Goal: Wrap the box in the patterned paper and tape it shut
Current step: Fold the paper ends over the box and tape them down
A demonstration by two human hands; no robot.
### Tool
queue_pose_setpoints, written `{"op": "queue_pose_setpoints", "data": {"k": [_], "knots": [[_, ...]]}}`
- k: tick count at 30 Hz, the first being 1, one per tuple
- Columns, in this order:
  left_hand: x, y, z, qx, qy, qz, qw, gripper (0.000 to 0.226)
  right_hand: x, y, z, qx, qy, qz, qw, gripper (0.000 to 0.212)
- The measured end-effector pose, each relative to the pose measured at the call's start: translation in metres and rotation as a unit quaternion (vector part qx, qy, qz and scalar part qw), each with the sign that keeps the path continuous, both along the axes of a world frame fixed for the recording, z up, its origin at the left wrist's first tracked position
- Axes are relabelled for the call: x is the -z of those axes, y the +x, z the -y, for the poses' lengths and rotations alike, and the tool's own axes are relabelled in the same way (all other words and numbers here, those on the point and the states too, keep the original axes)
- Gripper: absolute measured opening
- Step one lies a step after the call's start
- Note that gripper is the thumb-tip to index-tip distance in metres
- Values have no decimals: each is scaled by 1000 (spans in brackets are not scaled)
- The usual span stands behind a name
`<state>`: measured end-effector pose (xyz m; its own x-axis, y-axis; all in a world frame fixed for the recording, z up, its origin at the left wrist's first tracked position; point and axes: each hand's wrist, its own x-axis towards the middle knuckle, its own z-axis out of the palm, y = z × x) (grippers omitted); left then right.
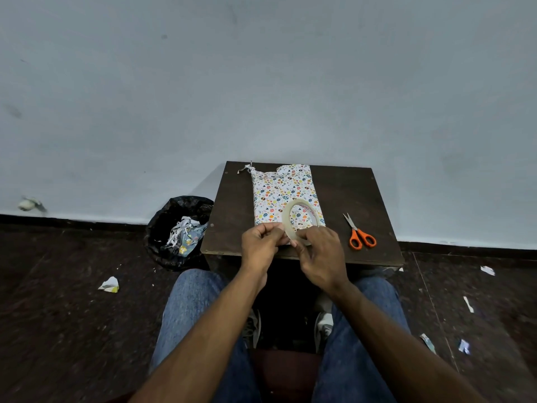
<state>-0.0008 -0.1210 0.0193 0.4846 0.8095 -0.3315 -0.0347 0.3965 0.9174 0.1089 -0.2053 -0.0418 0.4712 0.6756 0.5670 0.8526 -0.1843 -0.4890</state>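
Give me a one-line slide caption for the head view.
Both hands, left and right, hold a tape roll over the wrapped box on a small table, scissors alongside.

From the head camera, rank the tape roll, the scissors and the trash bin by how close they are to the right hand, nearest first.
1. Tape roll: held in the right hand itself, over the wrapped box.
2. Scissors: on the table, just to the hand's right.
3. Trash bin: on the floor, left of the table, beyond the left hand.
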Motion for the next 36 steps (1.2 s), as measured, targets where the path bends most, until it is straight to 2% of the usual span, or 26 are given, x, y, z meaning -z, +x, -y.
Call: {"op": "queue_pose_setpoints", "data": {"k": [9, 12, 14, 17, 23, 25, 36], "knots": [[0, -5, 3, -15, 12, -1, 1000, 9, -2, -7, 0, -15, 21, 35, 999, 18], [-6, -5, 6, -7, -45, 32, 998, 12, -4, -12, -1, -22, 17, 27, 999, 21], [-12, -4, 7, 15, -97, 48, 994, 17, -5, -16, -2, -27, 13, 8, 1000, 22], [-15, -3, 9, 23, -124, 70, 990, 22, -7, -23, -2, -33, -4, -27, 999, 24], [-12, -4, 15, 19, -59, 91, 994, 24, -8, -30, 0, -44, 16, -179, 983, 16], [-13, -4, 14, 11, -50, 86, 995, 22, -9, -31, 0, -41, 14, -164, 985, 10], [-21, -3, 20, -31, -49, 85, 995, 22, -15, -34, 2, -30, 14, -88, 996, 11]]}}
